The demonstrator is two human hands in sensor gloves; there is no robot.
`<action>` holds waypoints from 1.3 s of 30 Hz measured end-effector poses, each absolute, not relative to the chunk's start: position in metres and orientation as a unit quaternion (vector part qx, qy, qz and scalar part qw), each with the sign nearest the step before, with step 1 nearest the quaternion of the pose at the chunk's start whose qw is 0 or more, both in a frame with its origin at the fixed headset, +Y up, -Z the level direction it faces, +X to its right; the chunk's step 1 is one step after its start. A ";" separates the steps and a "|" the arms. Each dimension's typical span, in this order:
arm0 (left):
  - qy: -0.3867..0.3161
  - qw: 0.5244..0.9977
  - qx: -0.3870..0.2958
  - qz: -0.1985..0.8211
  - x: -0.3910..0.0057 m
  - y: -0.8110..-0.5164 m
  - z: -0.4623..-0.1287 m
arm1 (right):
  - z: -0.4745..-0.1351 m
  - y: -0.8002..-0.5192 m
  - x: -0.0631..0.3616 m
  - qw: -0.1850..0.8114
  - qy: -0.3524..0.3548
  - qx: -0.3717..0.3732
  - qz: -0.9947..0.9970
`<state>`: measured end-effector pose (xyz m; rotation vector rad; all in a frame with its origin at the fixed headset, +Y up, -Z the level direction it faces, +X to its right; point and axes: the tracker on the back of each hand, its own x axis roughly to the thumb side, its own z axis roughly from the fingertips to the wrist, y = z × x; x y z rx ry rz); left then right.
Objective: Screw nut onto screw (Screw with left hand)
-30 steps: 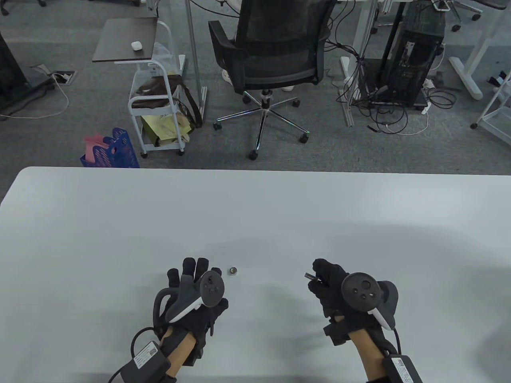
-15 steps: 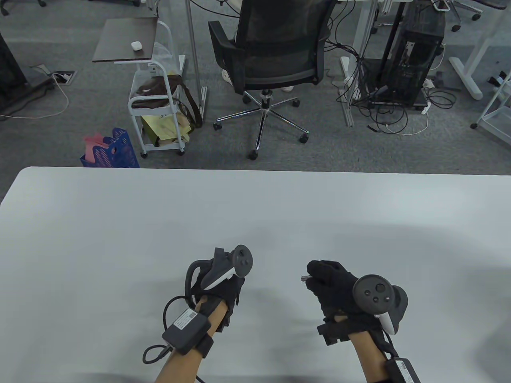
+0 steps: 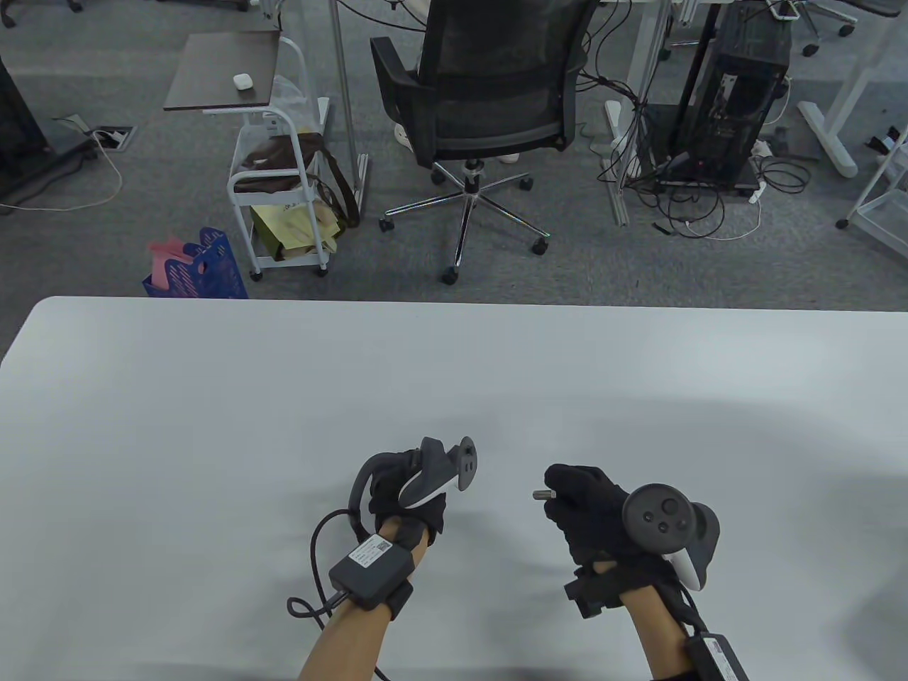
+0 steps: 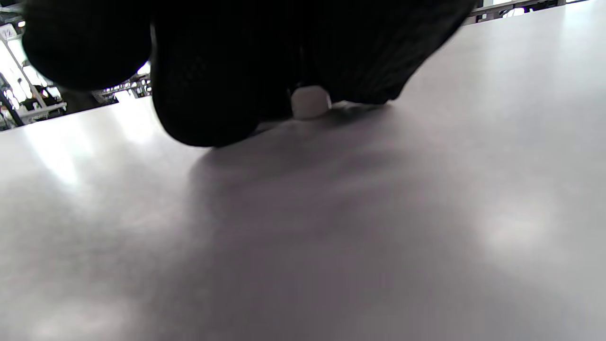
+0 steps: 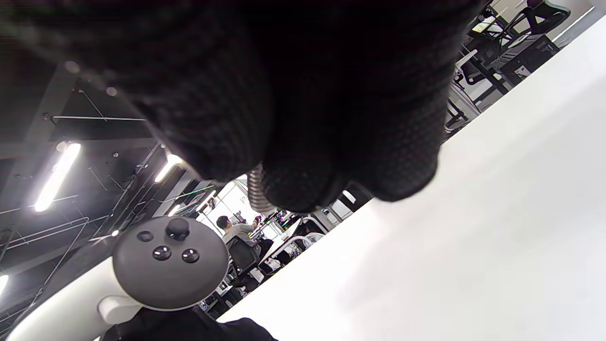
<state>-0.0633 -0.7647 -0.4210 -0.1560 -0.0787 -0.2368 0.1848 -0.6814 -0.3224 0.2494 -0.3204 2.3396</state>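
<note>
In the table view the left hand [image 3: 408, 496] is rolled onto its side near the desk's [image 3: 213, 425] near edge, wrist low, its tracker [image 3: 443, 472] tipped up toward the right; its fingers curl downward under the palm and what they close on is hidden here. The right hand [image 3: 589, 507] hovers to the right, well apart from the left, its back up and its tracker [image 3: 663, 525] facing the camera. Its fingers are bunched together and pinch the screw [image 3: 543, 494], which sticks out of the fingertips toward the left hand, its long axis roughly level and running left to right. In the left wrist view the dark gloved fingers [image 4: 213, 85] press down close to the desk surface, and a small pale nut [image 4: 310, 102] sits between the fingertips, touching or just above the desk; the fingers close in on both sides of it, pinching it. In the right wrist view the fingers [image 5: 303, 184] fill the top of the frame, pressed together round the threaded shaft of the screw [image 5: 255, 189], only a short ribbed stretch showing beside the fingertips, pointing down and away from the palm.
</note>
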 end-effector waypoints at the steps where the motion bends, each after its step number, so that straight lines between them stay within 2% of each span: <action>1: -0.042 0.988 -0.074 -0.125 -0.063 -0.765 -0.420 | -0.322 -0.681 0.185 0.372 -0.124 0.098 0.915; 5: -0.038 0.992 -0.087 -0.078 -0.067 -0.759 -0.419 | -0.322 -0.681 0.185 0.359 -0.132 0.102 0.918; 9: -0.030 0.986 -0.097 0.134 -0.084 -0.731 -0.407 | -0.321 -0.679 0.184 0.373 -0.137 0.109 0.911; 14: -0.050 0.885 -0.145 0.441 -0.101 -0.701 -0.376 | -0.313 -0.671 0.175 0.426 -0.146 0.134 0.883; 18: -0.074 0.787 -0.174 0.587 -0.103 -0.700 -0.354 | -0.306 -0.665 0.165 0.475 -0.144 0.155 0.855; 23: -0.096 0.734 -0.193 0.645 -0.100 -0.701 -0.343 | -0.298 -0.661 0.151 0.451 -0.160 0.182 0.859; 27: -0.096 0.734 -0.192 0.644 -0.100 -0.702 -0.339 | -0.297 -0.665 0.144 0.443 -0.149 0.201 0.861; 34: -0.094 0.716 -0.199 0.662 -0.095 -0.704 -0.336 | -0.292 -0.663 0.144 0.437 -0.184 0.211 0.855; 39: -0.093 0.708 -0.196 0.672 -0.094 -0.703 -0.335 | -0.292 -0.664 0.144 0.438 -0.171 0.215 0.856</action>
